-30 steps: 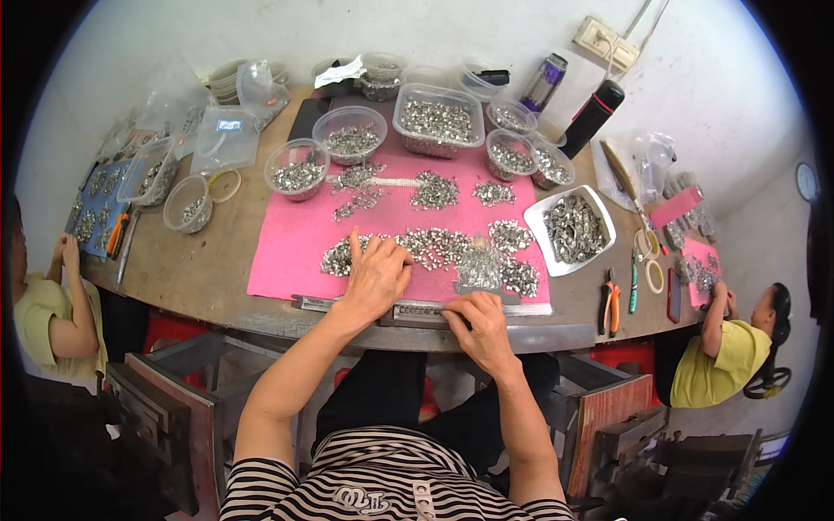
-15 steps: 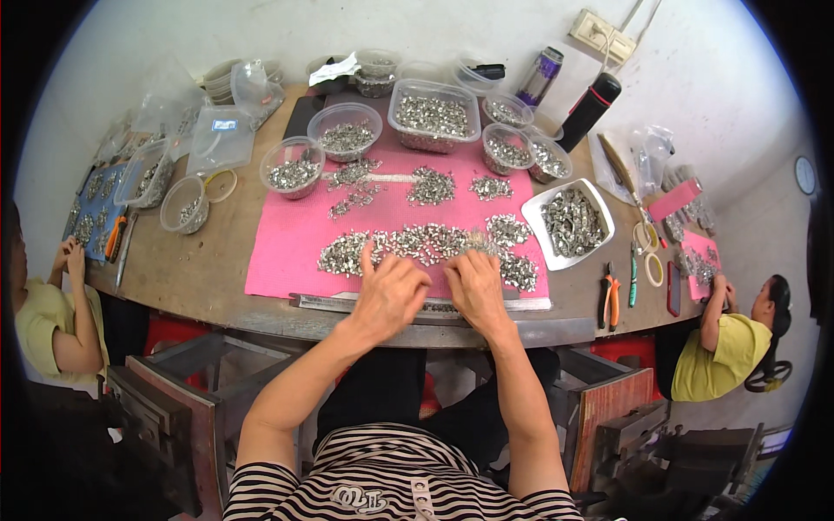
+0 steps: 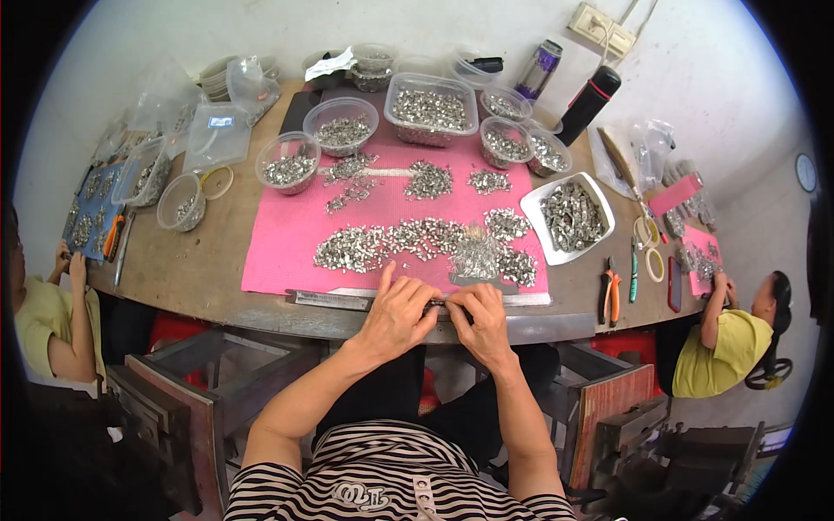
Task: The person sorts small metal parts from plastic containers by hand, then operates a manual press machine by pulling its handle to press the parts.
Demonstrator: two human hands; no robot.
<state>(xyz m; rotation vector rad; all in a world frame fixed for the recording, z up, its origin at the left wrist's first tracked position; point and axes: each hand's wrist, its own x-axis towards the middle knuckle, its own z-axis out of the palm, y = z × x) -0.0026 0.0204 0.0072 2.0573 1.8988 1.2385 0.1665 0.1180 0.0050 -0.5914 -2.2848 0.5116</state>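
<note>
My left hand (image 3: 399, 311) and my right hand (image 3: 480, 319) meet at the table's front edge, over a long metal bar (image 3: 328, 300). Thumbs and fingers of both are pinched close together at a small dark piece between them, too hidden to name. The left index finger points up, away from the pinch. Just beyond the hands, a pink mat (image 3: 282, 247) carries a wide band of small silvery metal pieces (image 3: 352, 249). Thin wire-like pins (image 3: 475, 258) lie in a heap near my right hand, with more metal pieces (image 3: 517, 267) beside them.
Clear tubs of metal parts (image 3: 429, 110) line the back. A white dish of linked parts (image 3: 573, 217), orange-handled pliers (image 3: 611, 288) and a green-handled tool (image 3: 633, 280) lie right. A black flask (image 3: 591, 104) stands behind. Co-workers sit left (image 3: 56, 321) and right (image 3: 721, 343).
Both hands have drawn back from the metal pieces to the front bar and come together, fingertips pinching. The heap of pins, partly covered before, now shows fully.
</note>
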